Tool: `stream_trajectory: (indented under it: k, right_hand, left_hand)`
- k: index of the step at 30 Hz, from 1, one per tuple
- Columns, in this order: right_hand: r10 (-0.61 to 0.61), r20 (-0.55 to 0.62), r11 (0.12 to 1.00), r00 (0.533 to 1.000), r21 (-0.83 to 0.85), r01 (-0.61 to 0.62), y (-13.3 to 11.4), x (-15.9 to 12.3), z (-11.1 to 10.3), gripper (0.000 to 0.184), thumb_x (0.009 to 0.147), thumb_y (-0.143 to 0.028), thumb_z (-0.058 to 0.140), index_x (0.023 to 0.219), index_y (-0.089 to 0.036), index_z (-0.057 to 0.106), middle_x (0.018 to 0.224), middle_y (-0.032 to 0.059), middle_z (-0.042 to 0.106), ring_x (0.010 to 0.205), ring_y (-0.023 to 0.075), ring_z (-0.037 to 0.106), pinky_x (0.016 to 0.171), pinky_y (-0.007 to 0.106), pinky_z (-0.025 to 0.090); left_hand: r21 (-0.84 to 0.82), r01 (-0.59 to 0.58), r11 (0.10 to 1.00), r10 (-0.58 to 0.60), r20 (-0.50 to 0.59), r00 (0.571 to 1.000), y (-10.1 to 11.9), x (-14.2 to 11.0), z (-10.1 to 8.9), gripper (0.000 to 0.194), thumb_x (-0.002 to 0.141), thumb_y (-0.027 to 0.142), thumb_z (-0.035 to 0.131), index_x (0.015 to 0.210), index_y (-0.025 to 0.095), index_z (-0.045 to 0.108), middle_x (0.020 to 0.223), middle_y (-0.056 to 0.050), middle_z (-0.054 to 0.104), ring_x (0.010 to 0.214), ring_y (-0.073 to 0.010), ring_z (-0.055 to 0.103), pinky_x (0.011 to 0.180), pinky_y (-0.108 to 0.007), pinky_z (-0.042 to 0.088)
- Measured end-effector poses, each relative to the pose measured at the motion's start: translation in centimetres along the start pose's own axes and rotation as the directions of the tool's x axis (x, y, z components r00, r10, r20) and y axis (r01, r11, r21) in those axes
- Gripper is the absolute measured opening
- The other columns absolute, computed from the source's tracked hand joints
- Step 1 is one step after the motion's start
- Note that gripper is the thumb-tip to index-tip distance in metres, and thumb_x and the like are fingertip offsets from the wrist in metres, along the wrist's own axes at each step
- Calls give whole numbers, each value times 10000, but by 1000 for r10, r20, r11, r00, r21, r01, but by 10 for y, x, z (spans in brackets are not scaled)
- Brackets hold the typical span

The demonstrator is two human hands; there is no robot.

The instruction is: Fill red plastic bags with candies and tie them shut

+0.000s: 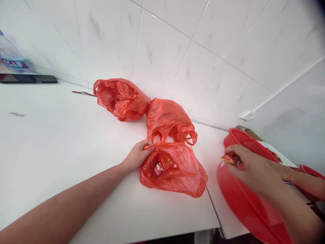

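My left hand [139,155] is closed on the rim of a thin red plastic bag [188,174], which lies with its mouth spread on the white table. Inside the bag are small wrapped packets: a red one with gold print [167,161] and a dark pink one with a white label [157,169]. My right hand [247,166] grips a small red and yellow packet [231,158], above the rim of a red plastic basket [233,189] to the right of the bag. The hand is slightly blurred.
Two more red bags, one crumpled [124,100] and one with handles [170,118], sit against the tiled wall. A second red basket [236,134] stands behind, near a cardboard box [248,132]. Another person's forearm [307,181] reaches in at right. A phone [27,79] and bottle [12,56] are far left.
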State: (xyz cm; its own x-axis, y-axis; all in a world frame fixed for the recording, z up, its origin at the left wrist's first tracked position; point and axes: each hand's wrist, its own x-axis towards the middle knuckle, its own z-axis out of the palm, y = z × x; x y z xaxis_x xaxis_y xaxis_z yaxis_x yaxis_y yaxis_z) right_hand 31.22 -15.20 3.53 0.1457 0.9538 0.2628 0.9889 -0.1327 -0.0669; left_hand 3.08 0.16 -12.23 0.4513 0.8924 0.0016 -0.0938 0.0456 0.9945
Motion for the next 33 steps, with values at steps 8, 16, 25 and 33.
stream_trajectory:
  k: [8,16,25,33]
  right_hand:
    - [-323,202,944,924,1,330,-111,3,56,296,746,-110,517,1010,-244,520,964,16,566,753,158,572,617,277,438]
    - [-86,-383,977,920,150,154,-94,-39,75,287,860,-348,529,1130,-252,542,1197,77,536,1099,227,540,926,390,441]
    - [487,-374,811,789,529,-250,-100,-72,141,781,769,-497,605,1399,-150,302,1373,207,375,1244,347,394,971,509,386]
    - [525,-289,611,800,783,-118,-80,-32,106,507,875,-517,405,1245,-203,556,1371,96,487,1288,269,398,1060,432,296]
  left_hand:
    - [-11,-45,999,45,-18,999,-2,-1,-1,195,769,364,592,742,185,519,627,39,602,547,-114,540,528,-217,430]
    - [-86,-38,996,38,1,999,-5,1,-4,198,752,352,616,722,180,522,620,38,590,548,-116,542,533,-223,433]
    - [-195,-35,980,33,-15,999,7,-4,-3,189,725,330,628,779,191,513,632,47,607,542,-111,562,530,-215,440]
    - [-220,-180,959,176,-40,984,84,17,9,110,713,228,595,698,172,501,529,42,537,443,-82,503,424,-178,334]
